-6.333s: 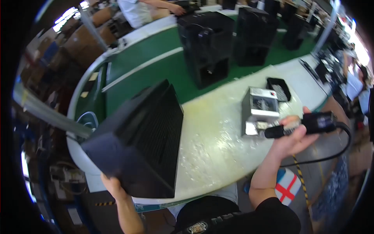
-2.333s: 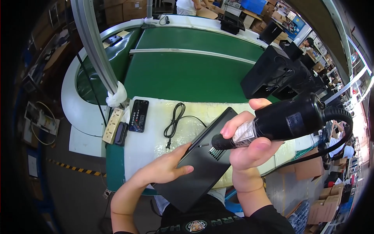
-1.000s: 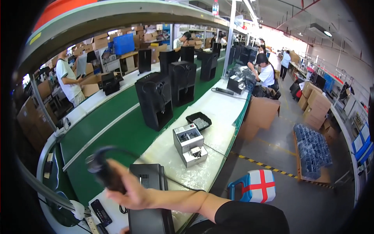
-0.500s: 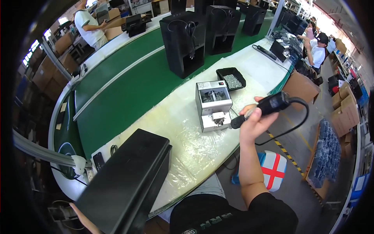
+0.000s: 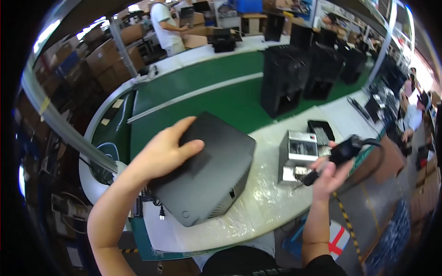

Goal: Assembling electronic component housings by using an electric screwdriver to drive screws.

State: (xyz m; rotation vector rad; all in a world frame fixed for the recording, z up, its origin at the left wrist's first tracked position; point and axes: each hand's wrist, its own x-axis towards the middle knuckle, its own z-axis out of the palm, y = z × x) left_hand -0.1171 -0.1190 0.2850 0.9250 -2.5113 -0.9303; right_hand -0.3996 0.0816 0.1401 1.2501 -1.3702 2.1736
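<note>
A black box-shaped cabinet [image 5: 209, 156] with a slotted lower side stands tilted to my view at the left of the workbench. My left hand [image 5: 171, 148] grips its upper left edge, the thumb lying across the top face. Held in my right hand [image 5: 329, 177] is a black electric screwdriver [image 5: 344, 152], its cable leading off to the right and its tip toward the lower left. Just behind that tip sits a silver screw feeder [image 5: 298, 158] with an open top. Beside the feeder is a black tray [image 5: 318, 125] of small metal screws.
The plastic-covered workbench [image 5: 258, 209] borders a green conveyor belt [image 5: 184, 108] carrying several black cabinets [image 5: 282, 83]. A power plug [image 5: 161, 212] hangs by the near cabinet. A metal post [image 5: 69, 129] rises at left. People work beyond, one [image 5: 166, 30] across the belt.
The black cabinet has been turned and moved toward the middle of my view, with my left hand now on its top edge. My right hand keeps the screwdriver near the feeder. My view has swung left.
</note>
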